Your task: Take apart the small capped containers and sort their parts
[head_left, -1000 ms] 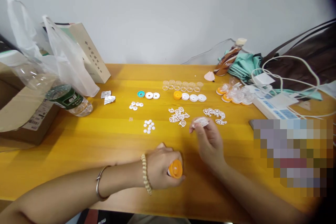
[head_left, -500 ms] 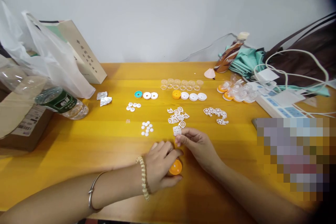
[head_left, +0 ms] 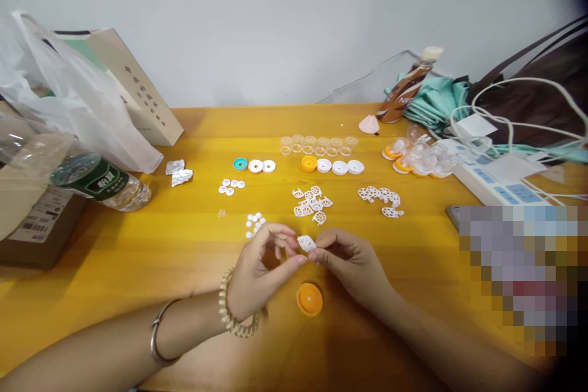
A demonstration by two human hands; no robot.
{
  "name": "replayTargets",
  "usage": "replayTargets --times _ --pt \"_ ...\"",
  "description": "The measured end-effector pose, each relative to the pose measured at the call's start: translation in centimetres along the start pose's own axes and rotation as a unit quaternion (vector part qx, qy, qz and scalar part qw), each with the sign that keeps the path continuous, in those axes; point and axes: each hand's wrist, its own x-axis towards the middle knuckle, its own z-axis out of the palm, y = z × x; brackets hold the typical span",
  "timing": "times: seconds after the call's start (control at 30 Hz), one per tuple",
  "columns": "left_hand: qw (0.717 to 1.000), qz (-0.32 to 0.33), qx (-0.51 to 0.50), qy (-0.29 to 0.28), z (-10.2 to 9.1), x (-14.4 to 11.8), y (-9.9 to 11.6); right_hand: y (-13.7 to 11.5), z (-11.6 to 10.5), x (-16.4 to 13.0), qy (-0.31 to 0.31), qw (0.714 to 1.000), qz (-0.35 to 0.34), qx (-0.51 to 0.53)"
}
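My left hand (head_left: 260, 266) and my right hand (head_left: 351, 260) meet above the yellow table (head_left: 138, 257), both pinching one small white lattice piece (head_left: 305, 242) between their fingertips. An orange round cap (head_left: 309, 299) lies flat on the table just below the hands, touched by neither. Beyond the hands lie two piles of white lattice pieces (head_left: 312, 202) (head_left: 381, 199), small white discs (head_left: 254, 222), and a row of orange and white caps (head_left: 333, 166).
A row of clear small cups (head_left: 316, 145), a teal cap (head_left: 239, 163), clear-and-orange assembled pieces (head_left: 418, 159), foil scraps (head_left: 178, 173), a lying water bottle (head_left: 98, 180), a plastic bag (head_left: 68, 98), a cardboard box (head_left: 32, 220), a power strip (head_left: 496, 174) with cables.
My left hand let go of the orange cap, which now lies on the table, and rose to pinch the white lattice piece together with my right hand.
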Motion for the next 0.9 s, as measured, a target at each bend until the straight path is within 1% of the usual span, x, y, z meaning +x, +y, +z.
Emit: replayTargets --times 0.1,0.23,0.33,0.43,0.57,0.67,0.77,0.9 --pt "1.0 -0.005 -0.003 -0.02 0.06 0.12 0.05 0.27 0.02 -0.17 -0.006 0.999 -0.026 -0.039" --pt "1.0 0.017 0.025 -0.008 -0.02 0.06 0.25 0.38 -0.01 -0.29 -0.024 0.994 -0.068 -0.081" --pt "0.999 0.039 0.029 -0.006 -0.03 -0.01 0.26 0.23 -0.05 -0.29 -0.033 0.992 -0.076 -0.092" --pt "0.997 0.064 0.041 -0.017 -0.14 -0.01 0.25 0.07 -0.07 -0.26 -0.045 0.994 -0.06 -0.074" --pt "0.993 0.082 0.071 -0.051 -0.45 0.0 0.25 -0.01 -0.09 -0.13 -0.074 0.997 -0.01 -0.012" --pt "0.993 0.085 0.075 -0.03 -0.5 -0.09 0.17 -0.09 -0.02 -0.01 -0.077 0.997 0.016 0.024" --pt "0.992 0.096 0.079 -0.007 -0.38 -0.16 0.16 -0.2 0.1 0.03 -0.066 0.997 0.026 0.036" --pt "0.995 0.084 0.053 -0.02 -0.28 0.06 0.29 -0.19 0.16 -0.06 -0.061 0.998 0.013 0.019"
